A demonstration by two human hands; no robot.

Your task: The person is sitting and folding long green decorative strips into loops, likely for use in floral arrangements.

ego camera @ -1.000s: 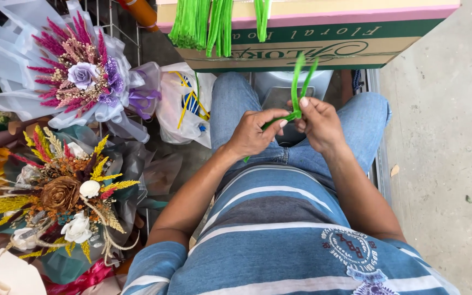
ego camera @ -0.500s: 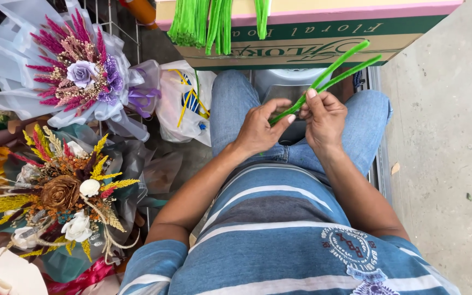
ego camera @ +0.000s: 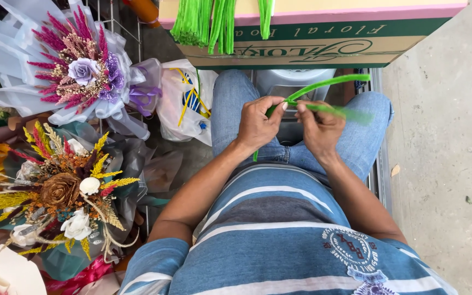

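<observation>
Left hand (ego camera: 258, 123) and right hand (ego camera: 318, 127) pinch green pipe cleaners (ego camera: 323, 84); ends toward 3 o'clock blur, lower stem hidden behind wrist.

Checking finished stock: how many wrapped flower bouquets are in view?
2 clearly: a purple-and-pink bouquet upper left, an orange-and-brown bouquet below it. Others may be cut off at lower left.

seated person seen from above: short-sleeved shirt (ego camera: 279, 240) in blue, grey and white horizontal stripes, round printed emblem (ego camera: 356, 251) at right. blue denim jeans (ego camera: 230, 104) cover both legs. bare forearms, no rings or watch visible.
</observation>
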